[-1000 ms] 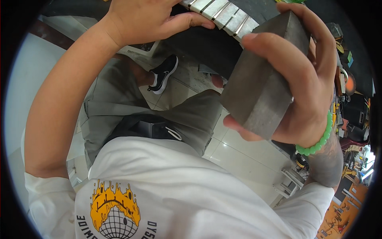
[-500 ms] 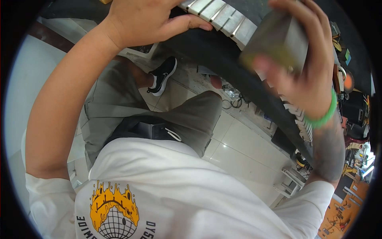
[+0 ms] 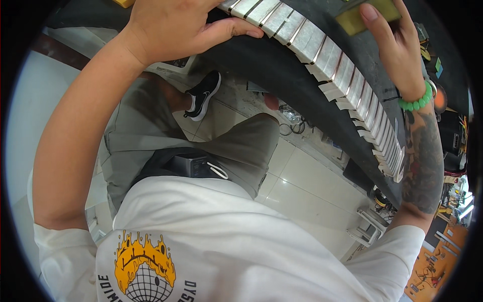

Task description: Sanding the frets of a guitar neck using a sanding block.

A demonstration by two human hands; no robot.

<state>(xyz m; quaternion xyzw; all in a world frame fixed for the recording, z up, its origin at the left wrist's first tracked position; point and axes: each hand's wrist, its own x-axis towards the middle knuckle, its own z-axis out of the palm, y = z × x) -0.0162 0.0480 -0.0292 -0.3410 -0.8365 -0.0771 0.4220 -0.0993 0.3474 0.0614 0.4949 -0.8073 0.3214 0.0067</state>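
A long row of silver, foil-like segments point(image 3: 322, 53) lies on the black-covered table, with dark and coppery lines between them. Small flaps stick out along its near side. At its left end, my left hand point(image 3: 173, 25) grips the row, the thumb pressed along the near edge. The other fingers run past the upper edge of the view. My right hand point(image 3: 400, 55), with a green bead bracelet point(image 3: 418, 102) on the wrist, holds a yellowish-green block point(image 3: 367, 19) beyond the row. That block is apart from the segments, and part of its upper side is cut off.
The table's black edge point(image 3: 282, 65) curves between me and the row. Tools and small items crowd the right, near an orange board point(image 3: 427, 272). Below are a tiled floor point(image 3: 297, 186), a small grey stool point(image 3: 370, 226) and coiled cables point(image 3: 297, 126).
My right hand has moved up and away with the block, from over the row to beyond it, uncovering the row's middle. My left hand has barely shifted.
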